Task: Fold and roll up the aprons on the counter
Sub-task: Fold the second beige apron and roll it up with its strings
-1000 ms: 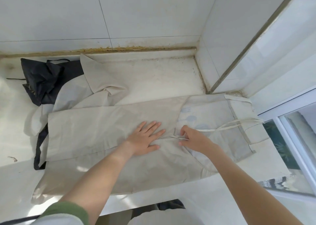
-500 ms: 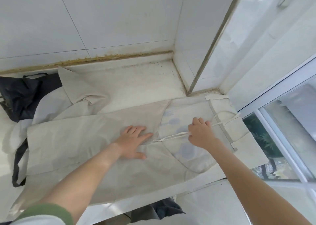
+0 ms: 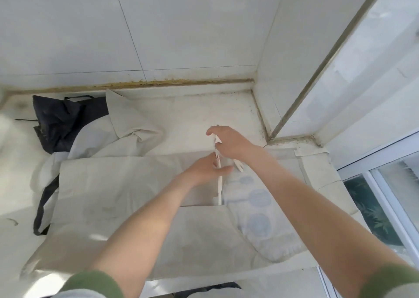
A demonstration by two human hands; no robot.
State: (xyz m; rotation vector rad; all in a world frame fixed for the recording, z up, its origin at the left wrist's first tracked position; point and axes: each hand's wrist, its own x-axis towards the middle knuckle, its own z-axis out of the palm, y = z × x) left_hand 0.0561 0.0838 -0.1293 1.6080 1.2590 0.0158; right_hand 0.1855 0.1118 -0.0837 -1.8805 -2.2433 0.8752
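Head view: left hand (image 3: 207,169) and right hand (image 3: 230,142) pinch the apron's (image 3: 113,184) strap (image 3: 219,190).

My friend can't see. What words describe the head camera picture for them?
Two hands hold a white string over a beige apron spread on a white counter, the right hand just beyond the left hand. A dark apron lies crumpled at the back left.

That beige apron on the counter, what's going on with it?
A person is working on the beige apron, which lies spread on the white counter. Both hands hold its thin tie strap: the right hand pinches it up above the cloth, and the left hand grips it just below. A dark apron lies crumpled at the back left. Nothing is rolled up yet.
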